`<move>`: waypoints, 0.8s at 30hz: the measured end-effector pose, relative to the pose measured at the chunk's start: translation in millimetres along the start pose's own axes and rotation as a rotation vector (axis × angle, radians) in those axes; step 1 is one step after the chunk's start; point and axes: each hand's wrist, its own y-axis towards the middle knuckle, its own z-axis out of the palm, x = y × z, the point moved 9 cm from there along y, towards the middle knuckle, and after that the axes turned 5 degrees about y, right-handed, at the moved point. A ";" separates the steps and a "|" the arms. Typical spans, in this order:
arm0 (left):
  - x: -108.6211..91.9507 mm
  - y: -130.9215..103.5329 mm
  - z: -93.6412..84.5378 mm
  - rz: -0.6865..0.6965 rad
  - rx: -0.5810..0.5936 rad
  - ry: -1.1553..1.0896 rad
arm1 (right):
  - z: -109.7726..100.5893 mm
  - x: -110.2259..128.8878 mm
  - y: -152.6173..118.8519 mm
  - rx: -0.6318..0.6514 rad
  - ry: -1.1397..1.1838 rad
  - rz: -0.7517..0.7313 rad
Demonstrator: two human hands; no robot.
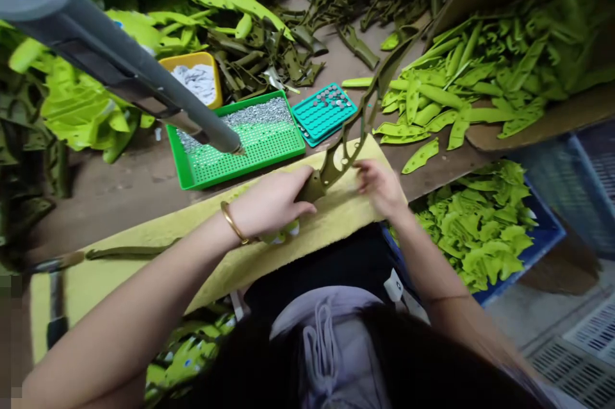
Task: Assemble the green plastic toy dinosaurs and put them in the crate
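Note:
A long olive-green curved plastic part [336, 162] with cut-outs slants up and to the right over a yellow foam mat [346, 217]. My left hand [276, 197], below a gold bangle, is closed on its lower end. Just right of the part is my right hand [382, 184], its fingers curled and blurred, so whether they hold anything cannot be made out. Bright green pieces show partly under my left hand. Beyond the mat lie a green tray [259, 146] of small metal pieces and a teal tray [321, 117] holding small round pieces.
A grey tool shaft [192, 114] reaches in from the upper left. A yellow box [216, 75] holds pale pieces. Bright green parts [442, 95] are heaped at right, olive parts at the back. A hammer [56, 293] lies at left; a blue crate [542, 245] stands lower right.

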 end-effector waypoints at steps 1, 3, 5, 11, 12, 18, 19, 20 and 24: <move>4.7 2.9 1.1 -0.029 0.014 0.009 | -37.6 -0.5 -0.2 -0.124 -0.190 -0.024; 15.2 7.7 3.3 -0.082 0.032 0.010 | -83.9 0.9 -0.5 -0.127 -0.630 -0.106; 22.9 12.0 6.4 -0.109 0.052 -0.033 | -101.3 -11.2 -0.5 0.053 -0.976 -0.125; 28.4 23.5 2.1 -0.102 0.011 -0.202 | -104.2 -13.0 1.1 0.081 -1.068 -0.136; 28.8 25.0 1.2 -0.108 0.009 -0.208 | -101.8 -4.9 2.5 -0.005 -0.888 -0.149; 24.1 27.6 -1.6 -0.223 -0.099 -0.264 | -44.9 -8.4 15.2 -0.383 0.556 -0.014; 21.3 26.2 -2.6 -0.235 -0.159 -0.302 | -25.8 -13.6 20.0 -0.380 0.677 0.059; 18.6 24.1 -3.2 -0.246 -0.224 -0.339 | -8.0 -18.0 24.6 -0.374 0.766 0.132; 12.2 15.1 2.1 -0.276 -0.399 -0.402 | 35.5 -23.1 39.6 -0.351 0.999 0.298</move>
